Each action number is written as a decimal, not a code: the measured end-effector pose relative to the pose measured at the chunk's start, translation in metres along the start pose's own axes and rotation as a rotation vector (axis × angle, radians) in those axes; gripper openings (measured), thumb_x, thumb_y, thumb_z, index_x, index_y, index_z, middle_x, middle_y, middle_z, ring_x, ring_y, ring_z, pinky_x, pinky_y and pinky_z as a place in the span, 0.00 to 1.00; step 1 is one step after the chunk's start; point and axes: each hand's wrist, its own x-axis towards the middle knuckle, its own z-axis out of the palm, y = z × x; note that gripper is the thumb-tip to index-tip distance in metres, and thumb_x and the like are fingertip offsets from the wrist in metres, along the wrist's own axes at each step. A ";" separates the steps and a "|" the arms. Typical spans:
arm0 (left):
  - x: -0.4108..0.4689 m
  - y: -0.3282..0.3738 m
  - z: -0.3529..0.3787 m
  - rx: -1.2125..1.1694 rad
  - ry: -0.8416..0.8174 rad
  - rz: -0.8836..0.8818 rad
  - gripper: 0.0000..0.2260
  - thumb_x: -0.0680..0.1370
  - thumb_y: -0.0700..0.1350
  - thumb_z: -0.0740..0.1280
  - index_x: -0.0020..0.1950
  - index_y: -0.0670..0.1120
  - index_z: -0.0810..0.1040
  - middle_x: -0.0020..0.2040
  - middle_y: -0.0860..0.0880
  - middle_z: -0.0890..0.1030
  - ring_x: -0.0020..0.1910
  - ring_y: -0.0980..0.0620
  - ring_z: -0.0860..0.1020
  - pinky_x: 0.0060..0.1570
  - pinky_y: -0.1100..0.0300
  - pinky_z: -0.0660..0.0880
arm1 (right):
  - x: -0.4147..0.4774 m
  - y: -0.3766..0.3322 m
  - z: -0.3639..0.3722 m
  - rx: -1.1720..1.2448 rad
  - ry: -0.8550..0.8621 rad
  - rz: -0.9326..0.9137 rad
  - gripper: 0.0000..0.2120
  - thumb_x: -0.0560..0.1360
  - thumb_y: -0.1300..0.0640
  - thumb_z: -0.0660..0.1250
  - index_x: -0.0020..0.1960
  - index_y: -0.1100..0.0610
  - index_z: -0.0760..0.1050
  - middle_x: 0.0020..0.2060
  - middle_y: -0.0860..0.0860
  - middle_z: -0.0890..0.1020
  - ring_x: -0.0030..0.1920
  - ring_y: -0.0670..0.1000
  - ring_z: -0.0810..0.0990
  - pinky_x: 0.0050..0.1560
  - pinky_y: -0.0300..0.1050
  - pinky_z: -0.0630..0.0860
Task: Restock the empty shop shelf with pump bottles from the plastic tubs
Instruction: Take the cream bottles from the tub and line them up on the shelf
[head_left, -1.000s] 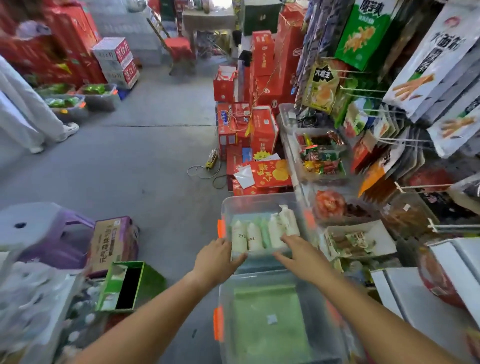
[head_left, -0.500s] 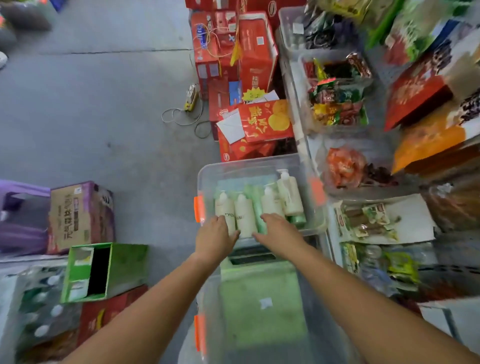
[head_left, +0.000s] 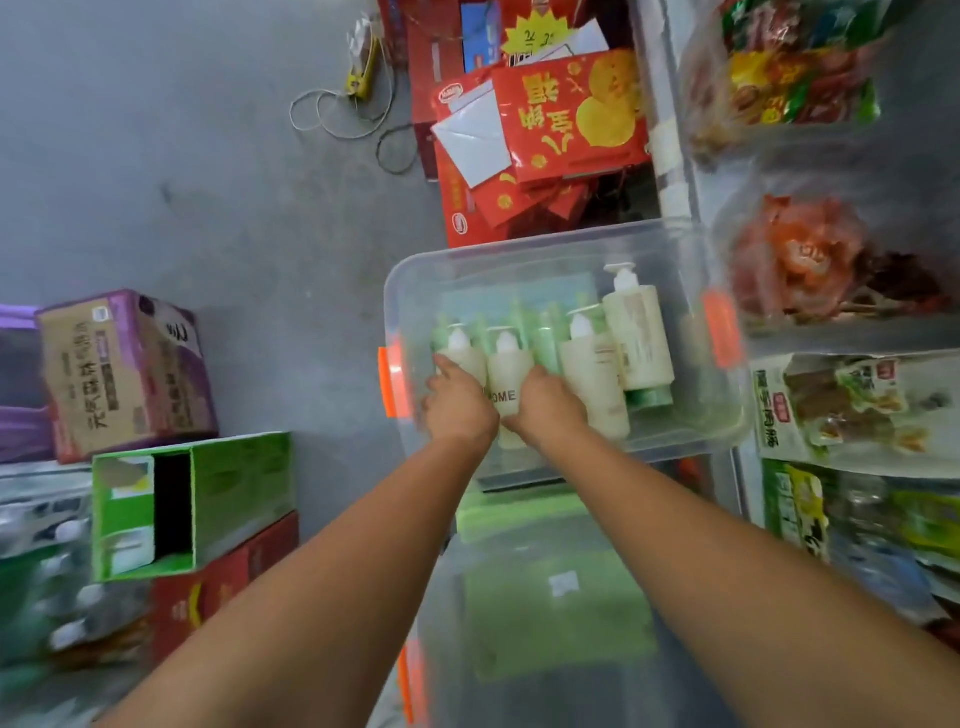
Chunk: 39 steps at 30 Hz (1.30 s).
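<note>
A clear plastic tub (head_left: 400, 283) with orange latches sits on top of a second clear tub (head_left: 447, 613). Several cream pump bottles lie side by side in the upper tub over pale green ones. My left hand (head_left: 457, 405) curls round the leftmost cream bottle (head_left: 462, 345). My right hand (head_left: 548, 408) wraps its fingers over the right side of the middle bottle (head_left: 506, 374), the one lettered "OME". Two more cream bottles (head_left: 636, 332) lie to the right, untouched. The lower ends of the held bottles are hidden by my hands.
Clear bins of packaged snacks (head_left: 800, 270) line the shelving on the right. Red cartons (head_left: 561, 119) stand behind the tub. On the left floor are a purple-and-tan carton (head_left: 124, 374), an open green box (head_left: 192, 504) and a red box (head_left: 228, 577). A cable (head_left: 337, 111) lies on grey concrete.
My view has tilted down onto the tub. Both hands have moved from the tub's near rim in among the bottles and closed on two of them.
</note>
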 end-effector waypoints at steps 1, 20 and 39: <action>0.004 0.000 0.001 -0.017 -0.010 -0.019 0.39 0.79 0.42 0.65 0.81 0.37 0.42 0.72 0.34 0.66 0.67 0.32 0.72 0.66 0.45 0.70 | 0.004 -0.003 0.002 0.000 0.006 0.014 0.33 0.71 0.48 0.76 0.67 0.61 0.66 0.60 0.58 0.78 0.58 0.60 0.79 0.46 0.49 0.73; 0.018 -0.015 -0.001 -0.304 -0.095 -0.107 0.49 0.73 0.41 0.72 0.82 0.51 0.39 0.63 0.40 0.76 0.62 0.40 0.77 0.61 0.46 0.77 | 0.023 -0.015 0.037 0.371 -0.019 0.194 0.54 0.68 0.49 0.77 0.78 0.59 0.43 0.68 0.61 0.70 0.63 0.63 0.75 0.62 0.59 0.76; -0.174 0.032 -0.126 -0.712 -0.023 0.389 0.29 0.67 0.37 0.80 0.63 0.54 0.76 0.50 0.53 0.84 0.46 0.59 0.83 0.36 0.69 0.78 | -0.199 0.040 -0.159 0.744 0.235 -0.050 0.37 0.64 0.58 0.81 0.67 0.52 0.65 0.53 0.46 0.78 0.49 0.48 0.77 0.49 0.45 0.75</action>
